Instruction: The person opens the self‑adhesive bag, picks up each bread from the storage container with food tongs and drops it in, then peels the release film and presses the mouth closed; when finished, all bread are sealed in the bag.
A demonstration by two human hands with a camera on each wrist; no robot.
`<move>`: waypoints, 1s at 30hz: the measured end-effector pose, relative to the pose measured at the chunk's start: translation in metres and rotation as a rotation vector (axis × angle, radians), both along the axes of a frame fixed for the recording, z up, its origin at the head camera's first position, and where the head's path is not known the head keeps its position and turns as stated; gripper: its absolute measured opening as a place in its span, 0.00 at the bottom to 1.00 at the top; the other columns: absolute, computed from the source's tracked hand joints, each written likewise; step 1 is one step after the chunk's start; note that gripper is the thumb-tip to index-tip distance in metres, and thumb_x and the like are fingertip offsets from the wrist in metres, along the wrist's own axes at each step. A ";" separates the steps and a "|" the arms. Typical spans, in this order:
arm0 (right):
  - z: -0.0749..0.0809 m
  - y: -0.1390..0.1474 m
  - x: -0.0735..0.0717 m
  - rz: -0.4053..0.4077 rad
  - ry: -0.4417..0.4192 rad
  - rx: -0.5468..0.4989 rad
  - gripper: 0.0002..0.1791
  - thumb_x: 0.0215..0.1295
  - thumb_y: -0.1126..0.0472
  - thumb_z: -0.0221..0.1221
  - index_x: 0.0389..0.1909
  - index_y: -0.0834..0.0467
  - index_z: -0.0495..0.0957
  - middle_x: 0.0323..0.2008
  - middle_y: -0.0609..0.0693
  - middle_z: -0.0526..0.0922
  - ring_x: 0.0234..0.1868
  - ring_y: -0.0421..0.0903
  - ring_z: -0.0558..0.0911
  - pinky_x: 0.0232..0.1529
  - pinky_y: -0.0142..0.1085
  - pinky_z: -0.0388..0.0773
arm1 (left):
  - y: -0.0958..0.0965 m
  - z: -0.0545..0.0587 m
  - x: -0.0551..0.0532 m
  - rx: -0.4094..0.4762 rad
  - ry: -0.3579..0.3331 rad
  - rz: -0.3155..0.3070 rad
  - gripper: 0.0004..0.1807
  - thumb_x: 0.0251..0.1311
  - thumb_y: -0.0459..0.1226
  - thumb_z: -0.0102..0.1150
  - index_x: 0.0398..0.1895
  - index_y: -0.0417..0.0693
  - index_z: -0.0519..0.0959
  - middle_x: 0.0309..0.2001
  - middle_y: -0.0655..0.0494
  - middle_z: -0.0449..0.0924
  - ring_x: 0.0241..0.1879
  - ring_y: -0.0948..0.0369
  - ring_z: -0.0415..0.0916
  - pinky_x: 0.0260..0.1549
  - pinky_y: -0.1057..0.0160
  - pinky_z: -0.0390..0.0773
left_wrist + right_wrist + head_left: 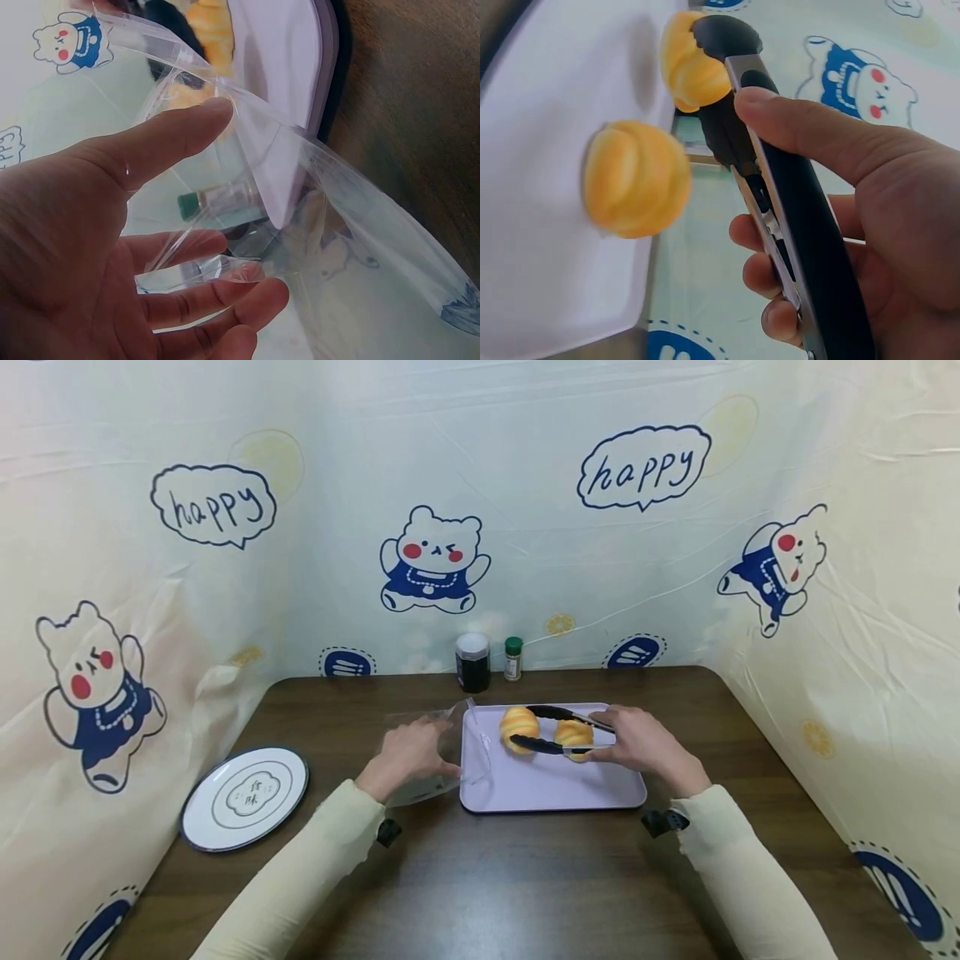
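Observation:
My right hand (643, 739) grips black-and-silver tongs (806, 217), thumb on one arm and fingers curled round the other. The tongs' black heads lie on either side of a yellow striped bread roll (686, 64) over the lilac tray (555, 792). A second roll (636, 180) rests on the tray, partly behind the tongs in the head view. My left hand (411, 756) is at the mouth of a clear plastic bag (375, 217), thumb and fingers spread wide apart against its film. The bag's mouth overlaps the tray's left edge in the head view.
A white plate (225, 827) with a dark rim lies at the table's left. Behind the tray stand a dark jar (472, 672) with a pale lid and a small green-capped shaker (513, 662). Printed cloth (525, 585) encloses the table's back and sides.

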State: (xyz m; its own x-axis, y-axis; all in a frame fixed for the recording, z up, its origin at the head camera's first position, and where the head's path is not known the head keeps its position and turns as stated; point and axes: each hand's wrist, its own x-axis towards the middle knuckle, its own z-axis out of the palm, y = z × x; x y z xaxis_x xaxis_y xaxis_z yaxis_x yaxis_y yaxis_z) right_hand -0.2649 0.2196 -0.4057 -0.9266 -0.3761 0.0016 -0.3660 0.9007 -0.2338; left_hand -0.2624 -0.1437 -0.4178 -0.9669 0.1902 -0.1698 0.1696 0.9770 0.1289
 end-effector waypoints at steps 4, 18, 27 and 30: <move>0.011 0.002 0.008 0.014 0.033 -0.021 0.44 0.52 0.38 0.71 0.65 0.60 0.75 0.56 0.61 0.82 0.54 0.57 0.82 0.57 0.55 0.79 | 0.000 -0.001 0.000 0.002 -0.008 0.005 0.47 0.47 0.62 0.72 0.71 0.58 0.69 0.69 0.44 0.71 0.57 0.43 0.77 0.51 0.38 0.79; 0.042 -0.009 0.032 0.095 0.122 -0.103 0.42 0.51 0.38 0.72 0.65 0.55 0.75 0.52 0.53 0.83 0.48 0.50 0.81 0.52 0.50 0.81 | 0.002 0.000 -0.001 -0.018 -0.015 0.006 0.47 0.48 0.63 0.71 0.72 0.59 0.69 0.69 0.44 0.71 0.58 0.42 0.77 0.49 0.39 0.80; 0.050 -0.027 0.040 0.179 0.147 -0.126 0.39 0.52 0.42 0.73 0.64 0.53 0.76 0.51 0.50 0.83 0.45 0.46 0.79 0.49 0.44 0.81 | 0.003 0.001 -0.001 -0.017 -0.003 -0.002 0.48 0.46 0.64 0.71 0.71 0.58 0.69 0.66 0.45 0.74 0.50 0.46 0.80 0.43 0.44 0.82; 0.051 -0.032 0.042 0.204 0.145 -0.122 0.40 0.52 0.42 0.73 0.64 0.53 0.76 0.52 0.51 0.83 0.45 0.46 0.79 0.50 0.44 0.82 | 0.003 0.000 0.000 -0.013 0.011 -0.006 0.47 0.45 0.64 0.72 0.68 0.55 0.71 0.60 0.46 0.78 0.44 0.49 0.81 0.38 0.46 0.82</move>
